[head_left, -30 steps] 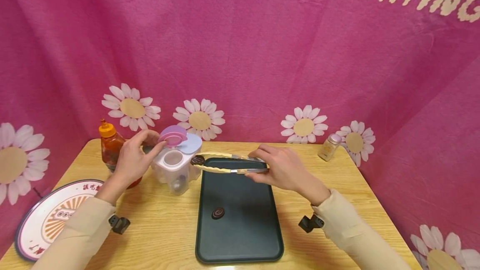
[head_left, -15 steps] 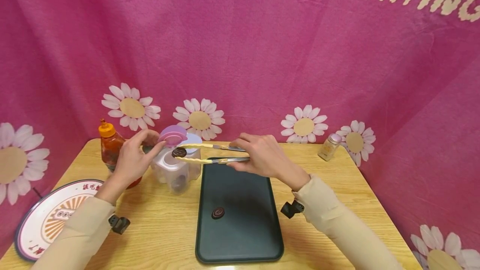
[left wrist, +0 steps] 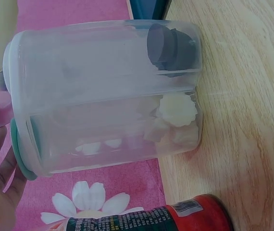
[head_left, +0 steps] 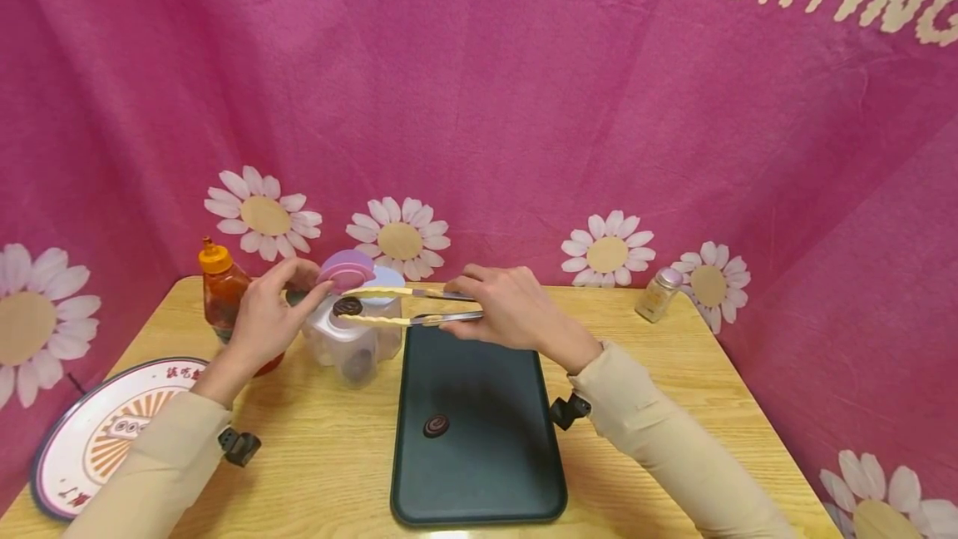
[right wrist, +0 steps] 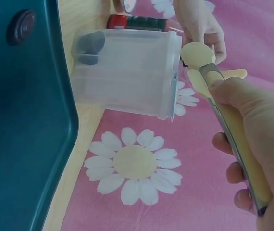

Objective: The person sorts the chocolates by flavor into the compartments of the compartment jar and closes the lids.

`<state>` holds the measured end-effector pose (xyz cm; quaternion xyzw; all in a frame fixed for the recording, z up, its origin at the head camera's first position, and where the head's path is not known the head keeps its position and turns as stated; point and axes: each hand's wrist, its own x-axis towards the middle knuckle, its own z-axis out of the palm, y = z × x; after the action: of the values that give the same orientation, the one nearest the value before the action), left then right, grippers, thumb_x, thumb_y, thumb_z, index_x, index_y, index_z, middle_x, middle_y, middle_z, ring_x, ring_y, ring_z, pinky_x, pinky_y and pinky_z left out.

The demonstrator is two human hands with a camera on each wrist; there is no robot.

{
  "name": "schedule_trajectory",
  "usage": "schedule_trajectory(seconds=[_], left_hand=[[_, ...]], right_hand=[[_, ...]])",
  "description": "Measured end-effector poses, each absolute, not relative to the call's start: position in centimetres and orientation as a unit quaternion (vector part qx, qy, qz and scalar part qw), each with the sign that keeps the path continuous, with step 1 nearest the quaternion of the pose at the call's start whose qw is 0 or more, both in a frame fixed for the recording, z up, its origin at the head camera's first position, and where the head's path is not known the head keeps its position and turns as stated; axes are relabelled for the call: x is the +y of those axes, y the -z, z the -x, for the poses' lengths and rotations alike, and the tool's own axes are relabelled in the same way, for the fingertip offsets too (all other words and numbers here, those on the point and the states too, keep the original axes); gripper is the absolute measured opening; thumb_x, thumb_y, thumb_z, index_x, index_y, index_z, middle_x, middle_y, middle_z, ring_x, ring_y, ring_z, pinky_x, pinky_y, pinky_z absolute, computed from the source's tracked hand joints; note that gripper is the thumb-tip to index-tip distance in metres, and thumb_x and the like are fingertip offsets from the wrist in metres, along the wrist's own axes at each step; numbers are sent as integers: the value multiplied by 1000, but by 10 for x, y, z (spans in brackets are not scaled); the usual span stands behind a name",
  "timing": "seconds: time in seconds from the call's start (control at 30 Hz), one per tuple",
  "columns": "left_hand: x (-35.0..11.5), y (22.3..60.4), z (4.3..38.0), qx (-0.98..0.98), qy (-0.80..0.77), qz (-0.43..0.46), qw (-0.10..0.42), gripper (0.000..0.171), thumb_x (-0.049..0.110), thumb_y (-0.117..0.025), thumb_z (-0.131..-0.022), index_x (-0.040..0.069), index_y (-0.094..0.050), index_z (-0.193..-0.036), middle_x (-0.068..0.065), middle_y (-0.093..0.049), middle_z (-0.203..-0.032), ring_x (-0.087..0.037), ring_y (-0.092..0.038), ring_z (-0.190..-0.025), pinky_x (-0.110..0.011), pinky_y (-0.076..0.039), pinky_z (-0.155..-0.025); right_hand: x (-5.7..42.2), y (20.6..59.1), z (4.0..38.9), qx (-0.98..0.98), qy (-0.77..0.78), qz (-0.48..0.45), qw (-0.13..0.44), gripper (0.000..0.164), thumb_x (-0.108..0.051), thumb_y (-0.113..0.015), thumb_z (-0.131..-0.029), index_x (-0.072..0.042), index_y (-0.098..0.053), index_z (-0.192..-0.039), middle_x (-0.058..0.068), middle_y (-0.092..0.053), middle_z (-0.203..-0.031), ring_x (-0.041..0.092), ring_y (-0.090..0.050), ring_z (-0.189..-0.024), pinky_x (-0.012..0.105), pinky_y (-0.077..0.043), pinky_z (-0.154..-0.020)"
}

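Note:
My left hand [head_left: 271, 306] pinches the raised pink-purple flip lid [head_left: 348, 271] of a clear sectioned container [head_left: 358, 364]. In my right hand [head_left: 516, 306] are metal tongs [head_left: 449, 318] with yellow ends, held sideways. Between those ends sits a dark swirled chocolate [head_left: 348, 307], over the uncovered mouth of the front section. Through the container's wall in the left wrist view, dark round pieces [left wrist: 170, 47] show at the bottom of one section and pale pieces [left wrist: 177, 109] in another. A second dark swirled chocolate [head_left: 436, 426] lies on the dark tray [head_left: 479, 481].
A sauce bottle [head_left: 224, 294] with an orange cap stands behind my left hand. A round patterned plate [head_left: 90, 439] lies at the left edge of the wooden table [head_left: 299, 456]. Far right stands a small shaker jar [head_left: 657, 296]. A pink cloth [head_left: 479, 106] hangs behind.
My right hand has moved left with the tongs, bringing the chocolate from beside the container to over its uncovered mouth. The left hand and the lid have stayed in place.

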<state>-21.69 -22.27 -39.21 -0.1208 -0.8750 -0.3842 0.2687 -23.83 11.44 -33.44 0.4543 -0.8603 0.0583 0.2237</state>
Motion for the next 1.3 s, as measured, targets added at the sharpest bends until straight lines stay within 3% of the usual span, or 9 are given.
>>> schedule_trajectory(seconds=[0.37,0.63,0.87,1.3], left_hand=[[-223,392,215,-877,386,115,263,22,16,-79,-96,5,-69,-113,-16,-75,-104,-29,-67,-95,0,-38,-84],[-223,391,214,-880,385,112,254,24,19,-78,-97,6,-69,-114,-16,-76,-105,-30,-68,-97,-1,-38,-85],[-223,391,214,-881,386,107,251,24,20,-78,-97,7,-69,-114,-15,-76,-106,-29,-68,-98,-2,-39,-85],[-223,391,213,-881,389,106,247,24,21,-77,-97,8,-68,-116,-15,-76,-108,-30,-68,-101,-2,-38,-87]], right_hand=[[132,339,230,-865,-66,-440,231,45,-51,-86,-82,-19,-78,-113,-3,-73,-92,7,-55,-59,17,-25,-47],[162,344,217,-865,-78,-437,234,47,-49,-89,-78,-17,-79,-111,-2,-74,-94,6,-57,-62,16,-32,-51],[192,359,203,-869,-81,-434,224,47,-50,-89,-77,-17,-79,-109,-5,-73,-91,0,-47,-58,13,-27,-51],[221,402,178,-905,-89,-396,129,46,-54,-86,-80,-20,-78,-111,-9,-72,-92,-7,-41,-59,12,-29,-51]])
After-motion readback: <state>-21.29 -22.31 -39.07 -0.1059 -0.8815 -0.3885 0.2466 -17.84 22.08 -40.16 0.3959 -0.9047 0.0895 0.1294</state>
